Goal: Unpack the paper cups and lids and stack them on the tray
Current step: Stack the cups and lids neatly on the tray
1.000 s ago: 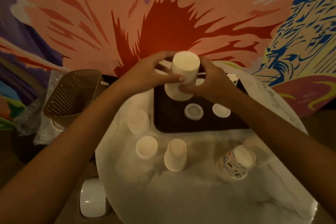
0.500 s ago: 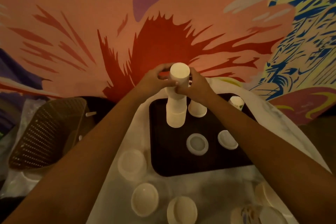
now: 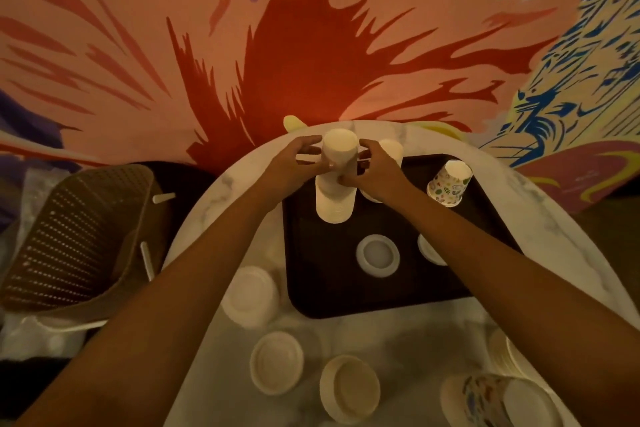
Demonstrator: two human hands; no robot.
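Cups [image 3: 335, 184] stand inverted in a tall stack on the tray [image 3: 311, 274], both arms outstretched, left hand [image 3: 294, 163] and right hand [image 3: 375, 170] pinching its top from either side.

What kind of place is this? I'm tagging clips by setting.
Probably a café or similar venue: a bold mural on the wall, a round marble table, and a tray of paper cups.

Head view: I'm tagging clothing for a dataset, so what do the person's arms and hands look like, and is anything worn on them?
Both forearms are bare right up to the frame edge: no sleeves, watch or bracelet show. The left hand and right hand wear no gloves and no visible rings. The fingers are bare, with short nails; the dim light hides finer detail.
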